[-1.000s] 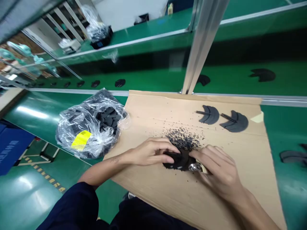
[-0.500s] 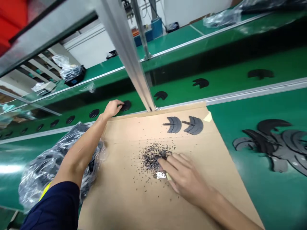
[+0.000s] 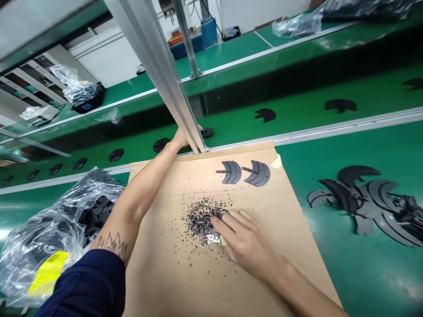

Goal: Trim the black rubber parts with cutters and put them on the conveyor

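My left hand (image 3: 181,138) reaches over the belt, its fingers mostly hidden behind the metal post. Its fingertips are at a black curved part (image 3: 208,132) lying on the green belt. Over the cardboard, my right hand (image 3: 246,240) is closed around a small object with a shiny metal end (image 3: 213,238) and a pale yellowish side; its kind cannot be made out. This hand rests at the edge of a scattered pile of tiny black pieces (image 3: 201,218). Beyond the pile lie two grey crescent-shaped parts with stems (image 3: 231,172).
A metal post (image 3: 165,70) rises at the cardboard's (image 3: 165,281) far edge. More black parts (image 3: 116,155) lie spaced along the belt (image 3: 238,127). On the left is a clear plastic bag (image 3: 36,237) of dark parts; on the right, a heap of grey and black parts (image 3: 363,198).
My left hand has moved right along the belt with the black part, passing behind the post. The other belt parts have shifted right too. My right hand stays at the pile; the view has shifted slightly.
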`<action>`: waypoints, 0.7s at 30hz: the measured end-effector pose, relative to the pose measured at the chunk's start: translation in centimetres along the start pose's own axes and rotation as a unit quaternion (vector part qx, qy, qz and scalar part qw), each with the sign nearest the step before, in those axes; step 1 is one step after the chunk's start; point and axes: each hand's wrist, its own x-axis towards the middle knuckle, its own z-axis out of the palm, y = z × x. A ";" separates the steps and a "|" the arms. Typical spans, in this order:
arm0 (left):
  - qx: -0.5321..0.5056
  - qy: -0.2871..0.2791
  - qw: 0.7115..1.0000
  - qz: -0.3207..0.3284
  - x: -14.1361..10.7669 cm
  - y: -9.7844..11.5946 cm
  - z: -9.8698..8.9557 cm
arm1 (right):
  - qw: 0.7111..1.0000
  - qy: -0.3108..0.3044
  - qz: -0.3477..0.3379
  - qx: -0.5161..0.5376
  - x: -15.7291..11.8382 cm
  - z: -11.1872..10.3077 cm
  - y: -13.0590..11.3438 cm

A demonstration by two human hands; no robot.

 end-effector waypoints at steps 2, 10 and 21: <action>0.017 0.036 0.999 -0.017 -2.3 -0.9 -3.3 | 1.000 0.010 -0.006 0.008 0.0 0.1 0.1; 0.001 0.122 0.991 0.056 -19.4 0.3 -11.8 | 0.988 0.104 0.026 0.112 0.9 1.0 -0.5; -0.029 -0.090 0.993 0.067 -31.2 5.3 -8.5 | 0.958 0.023 0.083 0.275 3.2 0.8 -2.5</action>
